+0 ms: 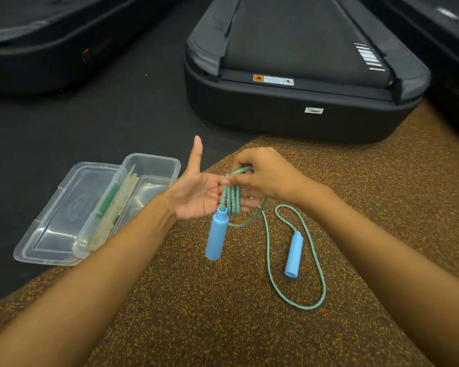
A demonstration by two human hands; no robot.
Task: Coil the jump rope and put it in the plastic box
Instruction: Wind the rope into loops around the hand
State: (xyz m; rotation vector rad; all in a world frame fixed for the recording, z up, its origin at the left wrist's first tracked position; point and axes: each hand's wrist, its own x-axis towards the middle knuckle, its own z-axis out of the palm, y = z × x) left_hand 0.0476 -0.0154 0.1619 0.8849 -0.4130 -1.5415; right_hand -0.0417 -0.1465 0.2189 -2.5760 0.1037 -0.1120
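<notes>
Left hand [196, 192] held flat, palm up, thumb raised, fingers spread apart inside several turns of jump rope [232, 198] | right hand [263, 176] pinched shut on the rope above the coil | one blue handle [216, 235] dangles from the coil, the other [294, 254] lies on speckled floor [223, 313] amid a loose loop | clear plastic box [149, 176] sits open to the left, lid [64, 215] alongside.

Landmark: black treadmill deck with grey side rails [297, 62], top centre.
Floor before it: brown rubber matting flecked yellow [223, 300].
Floor left of it: plain dark grey rubber [122, 109].
Far left: second black machine base [37, 49].
</notes>
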